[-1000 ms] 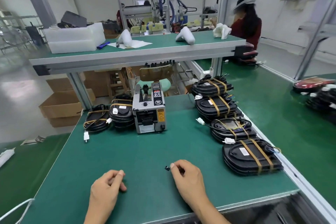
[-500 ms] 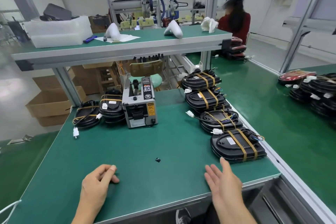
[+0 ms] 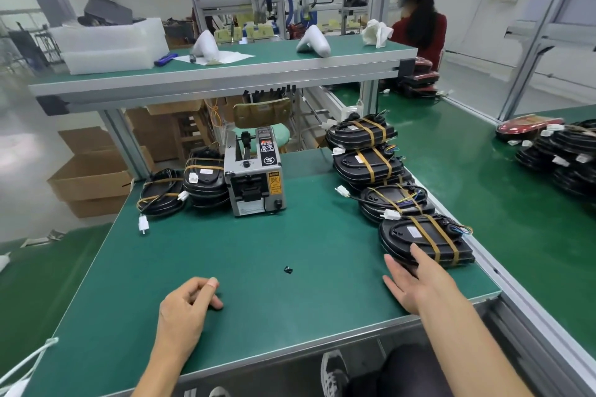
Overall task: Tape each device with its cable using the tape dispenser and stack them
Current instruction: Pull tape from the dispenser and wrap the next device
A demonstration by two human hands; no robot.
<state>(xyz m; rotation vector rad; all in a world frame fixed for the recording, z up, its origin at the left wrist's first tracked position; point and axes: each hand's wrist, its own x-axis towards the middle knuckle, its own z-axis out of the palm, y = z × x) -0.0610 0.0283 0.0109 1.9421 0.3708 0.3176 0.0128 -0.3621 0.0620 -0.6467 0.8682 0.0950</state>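
Green matting, matte and smooth, covers the bench. Right hand moved off the small black scrap a second ago; now flat, fingers straight, tips on the edge of the nearest taped device, gripping nothing. Probably reaching to lift or restack that glossy black oval, banded with two tan tape strips. Left hand resting loosely curled, empty. Boxy grey metal tape dispenser at the far end, untouched.
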